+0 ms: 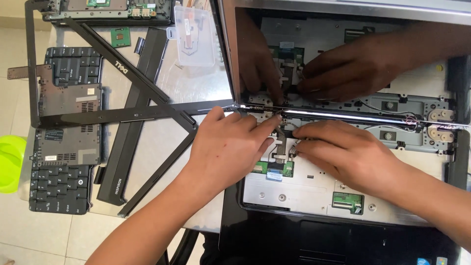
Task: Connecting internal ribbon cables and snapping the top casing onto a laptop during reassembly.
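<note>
both hands, left hand (226, 147) and right hand (343, 152), pinch the ribbon cable (280, 142) on the opened laptop (314, 189); a hard tug could tear it.

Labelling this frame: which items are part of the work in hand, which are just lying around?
In hand:
left hand
right hand
opened laptop base
ribbon cable connector

Lying about:
loose keyboard
screen bezel frame
clear plastic box
small chip
green container
</note>
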